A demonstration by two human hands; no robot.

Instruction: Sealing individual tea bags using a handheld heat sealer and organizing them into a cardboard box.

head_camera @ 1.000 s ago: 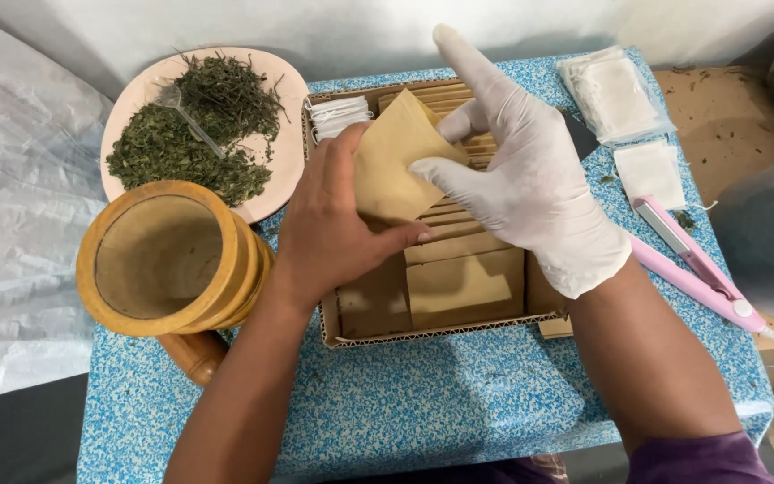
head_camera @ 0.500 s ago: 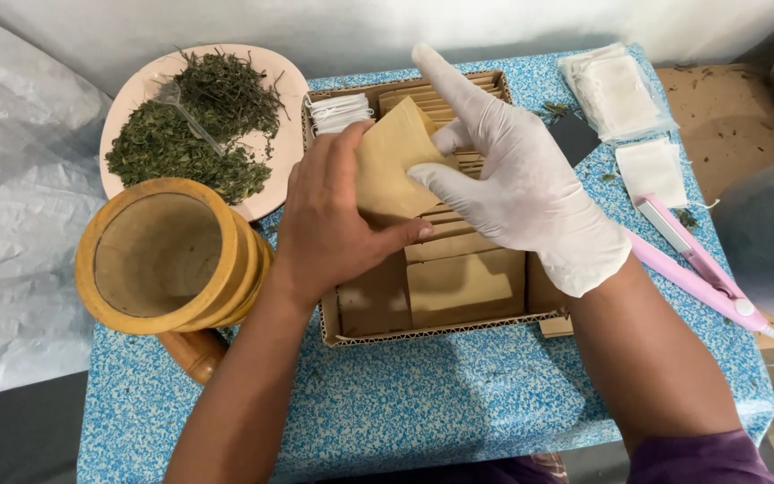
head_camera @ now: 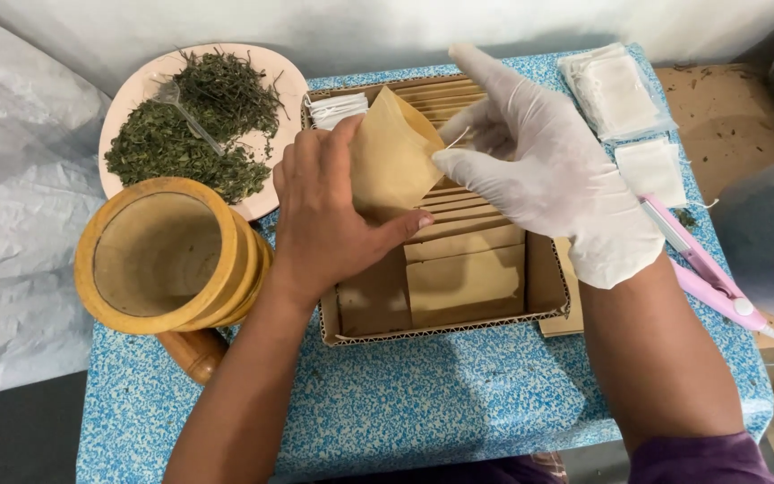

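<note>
Your left hand (head_camera: 329,224), bare, had its fingers (head_camera: 315,157) wrapped together around a tan paper envelope (head_camera: 390,161), the thumb stretched along its lower edge. Your right hand (head_camera: 548,170), in a white glove, pinched the envelope's upper right edge between thumb and middle fingers, while the index finger (head_camera: 481,67) stuck out straight, away from you. A thin white string showed at the spot where the gloved fingers met the paper. The envelope was tilted and held just above the open cardboard box (head_camera: 544,278).

Directly beneath your fingers, the box held a row of matching tan envelopes (head_camera: 463,269) standing on edge, and a small white stack (head_camera: 335,108) sat in its far left corner, just beyond your left fingertips.

To the left of your left hand stood a wooden mortar (head_camera: 163,255), with its handle-like pestle (head_camera: 192,351) poking out underneath on your side. Beyond the mortar lay a pink plate (head_camera: 270,81) of dried green herbs (head_camera: 194,125).

To the right of your gloved hand, white filter bags (head_camera: 615,90) lay in a clear wrap, with a single white bag (head_camera: 651,170) nearer you. A pink handheld tool (head_camera: 705,273) lay beside your right wrist. All of it rested on the blue speckled surface (head_camera: 441,403).
</note>
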